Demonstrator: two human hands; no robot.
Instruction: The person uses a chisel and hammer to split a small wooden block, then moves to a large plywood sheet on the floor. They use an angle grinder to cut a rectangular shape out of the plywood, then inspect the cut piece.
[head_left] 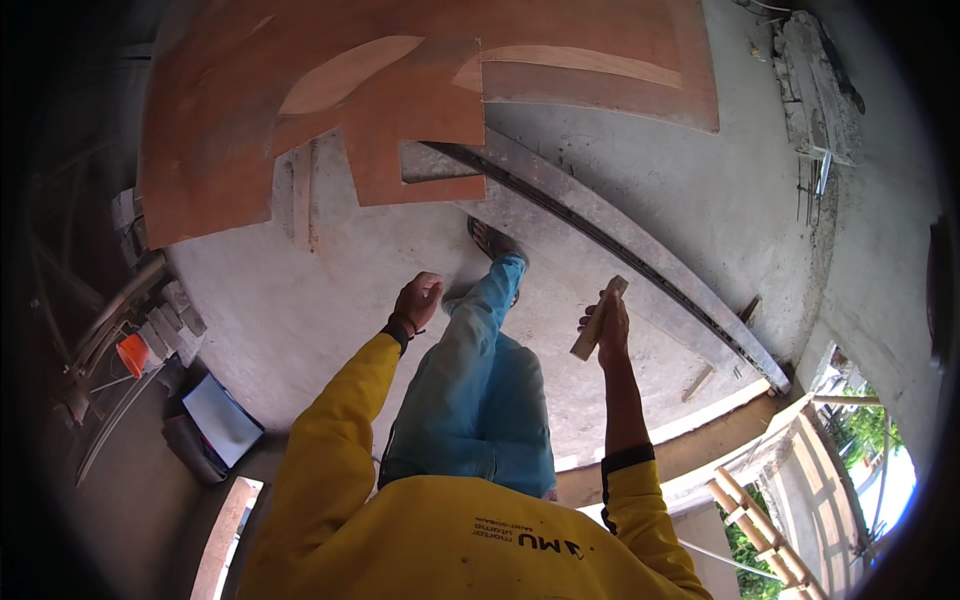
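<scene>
My right hand [614,325] is closed around a short block of wood [592,328], holding it tilted above the floor. The block's ends stick out beyond the fingers. My left hand [418,303] hangs at the other side of my legs, fingers curled in, with nothing visible in it. Beneath both hands lies a grey concrete floor [350,255]. One sandalled foot [492,240] is forward, near a long grey metal bar [610,225] with a dark slot along it. Past the foot lie brown sheets [420,110] with cut-outs.
Broken blocks [815,90] are piled at the far right. To the left stand stacked bricks [170,325], an orange container [132,355] and a pale flat panel [222,420] in a dark frame. A bamboo ladder [765,540] is at the lower right, beside an opening with greenery.
</scene>
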